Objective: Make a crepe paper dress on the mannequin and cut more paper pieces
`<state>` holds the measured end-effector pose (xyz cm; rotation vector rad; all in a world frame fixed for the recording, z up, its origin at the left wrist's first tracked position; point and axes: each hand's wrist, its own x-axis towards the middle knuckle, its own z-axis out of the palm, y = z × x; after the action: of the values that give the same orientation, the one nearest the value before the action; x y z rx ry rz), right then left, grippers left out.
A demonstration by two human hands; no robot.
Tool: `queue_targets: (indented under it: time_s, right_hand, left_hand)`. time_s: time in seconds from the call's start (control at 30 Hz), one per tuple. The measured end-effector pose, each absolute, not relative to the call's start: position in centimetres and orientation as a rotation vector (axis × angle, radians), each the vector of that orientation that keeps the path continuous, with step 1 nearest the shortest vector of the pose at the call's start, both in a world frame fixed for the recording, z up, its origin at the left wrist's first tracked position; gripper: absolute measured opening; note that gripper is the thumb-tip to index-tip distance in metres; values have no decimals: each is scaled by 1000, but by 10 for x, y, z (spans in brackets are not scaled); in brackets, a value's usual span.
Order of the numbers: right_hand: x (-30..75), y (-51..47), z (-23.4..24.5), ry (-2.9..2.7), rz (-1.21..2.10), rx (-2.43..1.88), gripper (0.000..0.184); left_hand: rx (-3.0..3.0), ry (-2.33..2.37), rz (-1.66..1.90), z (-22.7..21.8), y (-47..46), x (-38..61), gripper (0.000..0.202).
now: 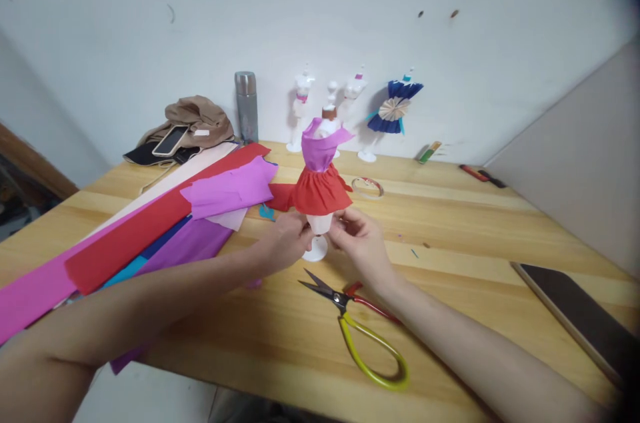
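A mini dress form (pixel 319 223) stands upright on its round white base in front of me. It wears a purple one-shoulder top (pixel 320 151) and a gathered red skirt (pixel 323 191), with a brown band at the neck. Below the skirt hem, my left hand (pixel 286 240) is closed against the form's left side, its fingertips partly hidden. My right hand (pixel 361 240) pinches at the right side, just under the hem, with thumb and forefinger close together. Scissors (pixel 343 303) with yellow and red handles lie near my right wrist, blades apart.
Strips of coloured crepe paper (pixel 135 236) cover the table's left side. Behind them are a brown cloth (pixel 200 118), a phone (pixel 171 140) and a grey flask (pixel 247 110). More dress forms, one in a blue dress (pixel 395 108), line the wall. A dark tablet-like slab (pixel 575 316) lies right.
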<state>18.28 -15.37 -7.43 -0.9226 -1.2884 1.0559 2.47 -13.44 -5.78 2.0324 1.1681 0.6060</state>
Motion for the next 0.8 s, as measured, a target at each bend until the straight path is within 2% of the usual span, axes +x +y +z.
queue_targets:
  time_s: [0.17, 0.3, 0.43, 0.63, 0.8]
  right_hand:
    - [198, -154, -64, -1149, 926, -871, 18]
    - [196, -159, -44, -1093, 1176, -842, 38]
    - [191, -162, -33, -1016, 1463, -801, 45]
    - [193, -160, -33, -960, 1686, -659, 39]
    - [196, -155, -37, -952, 1711, -683, 31]
  left_hand:
    - [1972, 1230, 627, -62, -135, 27, 32]
    - [1947, 1244, 643, -71, -136, 26, 34]
    - [1931, 1184, 711, -78, -136, 27, 28]
    - [1906, 1104, 751, -81, -134, 27, 21]
    - [1824, 1066, 724, -82, -136, 26, 21]
